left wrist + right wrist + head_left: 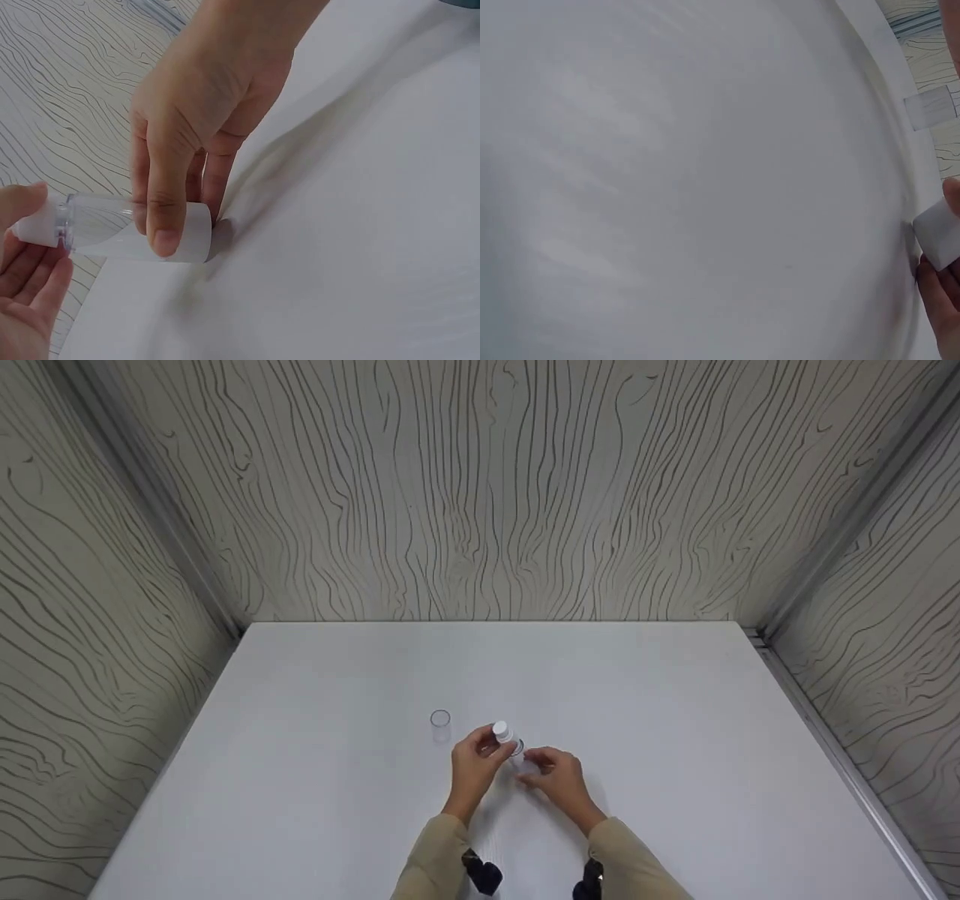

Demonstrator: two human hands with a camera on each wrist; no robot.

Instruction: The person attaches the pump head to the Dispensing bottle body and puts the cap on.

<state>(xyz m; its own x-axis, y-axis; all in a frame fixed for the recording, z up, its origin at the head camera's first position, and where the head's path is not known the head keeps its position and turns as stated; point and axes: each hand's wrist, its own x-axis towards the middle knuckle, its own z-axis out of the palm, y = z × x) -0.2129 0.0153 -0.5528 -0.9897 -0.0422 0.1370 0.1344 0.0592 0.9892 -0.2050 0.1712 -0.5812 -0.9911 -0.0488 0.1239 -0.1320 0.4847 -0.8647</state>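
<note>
A small bottle (517, 745) with a white top, a clear body and a white lower section is held tilted above the white table. My left hand (475, 765) grips it near the white top (37, 225), thumb on one side and fingers on the other. Around the white lower section, the thumb and fingers of my right hand (199, 112) pinch the bottle. The right wrist view catches only a white end (939, 234) of it at the right edge. A clear open-rimmed cylinder (441, 727) stands on the table, left of my left hand.
The white table (315, 780) stretches out on both sides of the hands. Wood-grain patterned panels (480, 495) rise at its back and sides, with metal strips (817, 540) along the corners. Beige sleeves (439, 855) with dark wrist devices (484, 876) cover the forearms.
</note>
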